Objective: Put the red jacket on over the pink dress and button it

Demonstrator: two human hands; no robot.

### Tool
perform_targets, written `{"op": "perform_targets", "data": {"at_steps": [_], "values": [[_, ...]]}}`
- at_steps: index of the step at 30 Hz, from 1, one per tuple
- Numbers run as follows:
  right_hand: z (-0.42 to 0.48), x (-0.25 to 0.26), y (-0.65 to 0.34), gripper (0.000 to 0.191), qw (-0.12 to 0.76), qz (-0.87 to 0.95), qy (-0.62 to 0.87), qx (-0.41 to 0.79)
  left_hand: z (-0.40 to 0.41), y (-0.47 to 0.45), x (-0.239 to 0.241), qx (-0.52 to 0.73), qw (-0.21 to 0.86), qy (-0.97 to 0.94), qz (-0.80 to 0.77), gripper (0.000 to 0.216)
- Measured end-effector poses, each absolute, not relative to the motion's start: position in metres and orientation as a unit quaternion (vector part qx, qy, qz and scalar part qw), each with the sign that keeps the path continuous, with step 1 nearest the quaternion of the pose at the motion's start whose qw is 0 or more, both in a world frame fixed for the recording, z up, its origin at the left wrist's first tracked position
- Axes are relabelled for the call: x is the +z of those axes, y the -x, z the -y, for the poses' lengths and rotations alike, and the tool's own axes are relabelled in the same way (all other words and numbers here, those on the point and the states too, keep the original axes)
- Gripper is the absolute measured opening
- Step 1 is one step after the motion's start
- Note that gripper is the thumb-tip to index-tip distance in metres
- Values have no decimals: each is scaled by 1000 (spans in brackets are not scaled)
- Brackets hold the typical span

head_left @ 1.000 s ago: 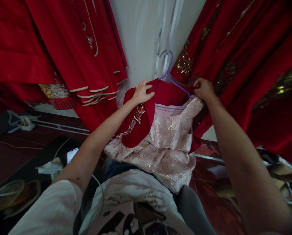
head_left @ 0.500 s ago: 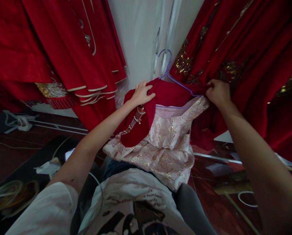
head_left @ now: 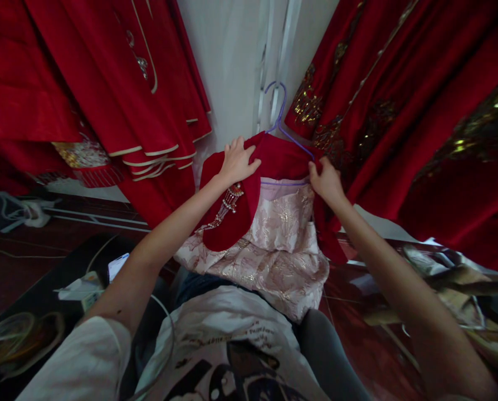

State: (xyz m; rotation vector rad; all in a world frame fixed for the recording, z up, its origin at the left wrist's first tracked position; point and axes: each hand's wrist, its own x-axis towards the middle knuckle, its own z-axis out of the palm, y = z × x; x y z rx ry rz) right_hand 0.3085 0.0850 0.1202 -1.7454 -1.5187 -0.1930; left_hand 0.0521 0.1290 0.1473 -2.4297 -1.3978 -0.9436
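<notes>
Right out front, a red jacket (head_left: 280,160) lies draped over a brocade dress (head_left: 288,223) on a purple hanger (head_left: 281,113), left hand (head_left: 237,160) spread loosely on one shoulder, probably steadying it, right hand (head_left: 326,179) pinching the other side's cloth, I guess for tension.
</notes>
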Motion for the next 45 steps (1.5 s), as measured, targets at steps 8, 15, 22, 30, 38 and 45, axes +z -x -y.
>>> {"op": "perform_targets", "data": {"at_steps": [8, 15, 22, 30, 38, 45], "values": [[-91, 121, -212, 37, 489, 668, 560, 46, -119, -49, 154, -319, 96, 812, 479, 34], [-54, 120, -224, 38, 485, 720, 492, 65, -113, -51, 146, -323, 87, 810, 482, 30], [-25, 129, -208, 33, 411, 802, 425, 85, -118, -42, 150, -297, 76, 827, 471, 28], [-53, 93, -242, 27, 403, 749, 521, 76, -122, -35, 143, -302, 96, 830, 460, 27], [-56, 117, -337, 28, 491, 598, 623, -115, -117, -6, 140, -353, 110, 805, 464, 16], [-54, 121, -330, 26, 517, 601, 596, -127, -84, -24, 129, -287, 85, 849, 435, 15]]}}
